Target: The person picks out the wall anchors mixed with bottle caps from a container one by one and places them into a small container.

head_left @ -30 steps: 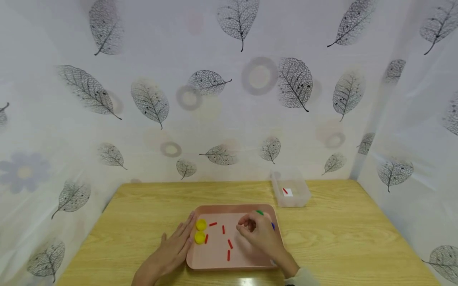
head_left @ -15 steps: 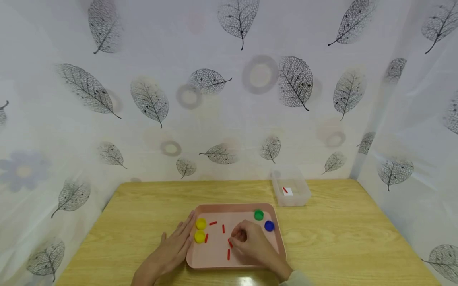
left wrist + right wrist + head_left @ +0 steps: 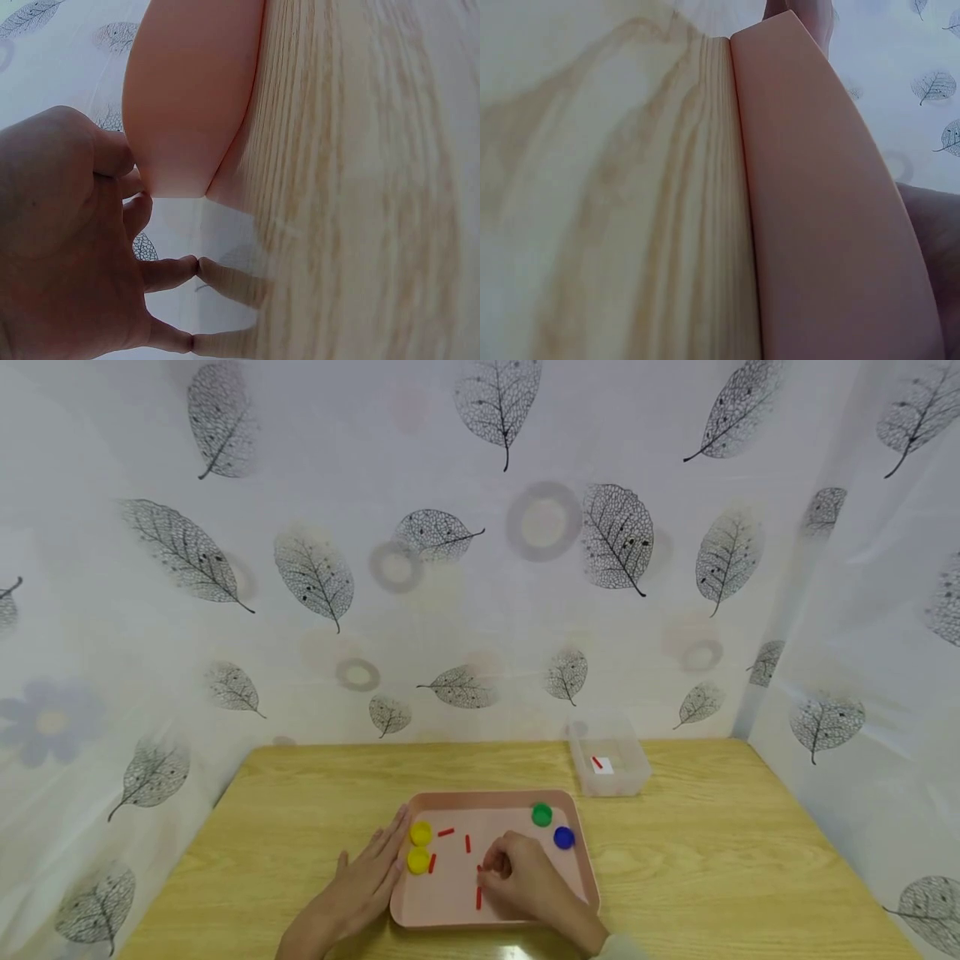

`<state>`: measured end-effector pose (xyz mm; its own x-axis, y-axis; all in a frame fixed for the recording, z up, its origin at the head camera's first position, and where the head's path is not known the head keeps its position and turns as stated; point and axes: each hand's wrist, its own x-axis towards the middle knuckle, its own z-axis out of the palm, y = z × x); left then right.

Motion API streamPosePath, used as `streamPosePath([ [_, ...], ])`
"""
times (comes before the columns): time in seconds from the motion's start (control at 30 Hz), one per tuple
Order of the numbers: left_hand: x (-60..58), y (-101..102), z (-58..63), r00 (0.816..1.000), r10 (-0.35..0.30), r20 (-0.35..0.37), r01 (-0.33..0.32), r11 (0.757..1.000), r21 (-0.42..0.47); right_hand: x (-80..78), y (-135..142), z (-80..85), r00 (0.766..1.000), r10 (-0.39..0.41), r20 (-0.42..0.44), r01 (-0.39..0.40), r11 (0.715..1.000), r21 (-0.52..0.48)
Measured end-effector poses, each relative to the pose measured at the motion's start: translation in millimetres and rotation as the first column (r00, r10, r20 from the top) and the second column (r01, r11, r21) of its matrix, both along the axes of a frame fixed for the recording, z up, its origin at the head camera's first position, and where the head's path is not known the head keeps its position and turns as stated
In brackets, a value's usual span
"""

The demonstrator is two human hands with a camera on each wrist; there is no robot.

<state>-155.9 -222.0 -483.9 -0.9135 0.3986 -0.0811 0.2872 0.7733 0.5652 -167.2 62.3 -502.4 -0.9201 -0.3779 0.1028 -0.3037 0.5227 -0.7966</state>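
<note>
My left hand (image 3: 362,881) lies with straight fingers along the left side of the pink tray (image 3: 450,916). In the left wrist view, its fingers (image 3: 166,274) touch the tray's outer wall and the table. Over the tray's middle, my right hand (image 3: 525,875) has its thumb and forefinger on a small red stick (image 3: 479,867), mostly hidden behind the fingertips. Just below those fingertips lies another red stick (image 3: 479,898). More red sticks lie further left, among them one (image 3: 468,843) upright in view and one (image 3: 446,832) slanted. The right wrist view shows mainly the tray's outer wall.
Two yellow round caps (image 3: 418,860) sit at the tray's left. A green cap (image 3: 542,814) and a blue cap (image 3: 564,837) are at its right. Behind stands a clear plastic box (image 3: 633,777) with a red stick on a white square. Leaf-patterned curtains enclose the wooden table (image 3: 712,860).
My right hand has moved left and toward the front of the tray, down to a red stick. The green and blue caps have come into full view. The left hand stays put.
</note>
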Motion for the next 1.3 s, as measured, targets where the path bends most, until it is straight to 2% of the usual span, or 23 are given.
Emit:
streamPosePath([
  [0.17,1.4,0.8,0.6,1.000,0.000,0.006,0.000,1.000,-0.009,1.3,-1.4,1.7,1.000,0.017,-0.025,-0.016,0.999,0.029],
  [0.33,2.2,0.6,-0.1,1.000,0.007,0.007,-0.007,1.000,-0.020,2.6,-1.7,1.9,1.000,0.027,-0.007,-0.027,0.999,0.041],
  [1.0,2.1,0.6,0.7,1.000,0.003,-0.020,-0.003,1.000,-0.018,-1.7,-2.1,-1.0,0.999,0.042,-0.033,-0.040,0.996,0.083],
  [1.3,1.0,0.7,-0.6,1.000,0.004,-0.014,-0.004,0.999,-0.033,-0.3,-2.7,3.7,1.000,0.021,0.014,-0.022,0.996,0.090],
])
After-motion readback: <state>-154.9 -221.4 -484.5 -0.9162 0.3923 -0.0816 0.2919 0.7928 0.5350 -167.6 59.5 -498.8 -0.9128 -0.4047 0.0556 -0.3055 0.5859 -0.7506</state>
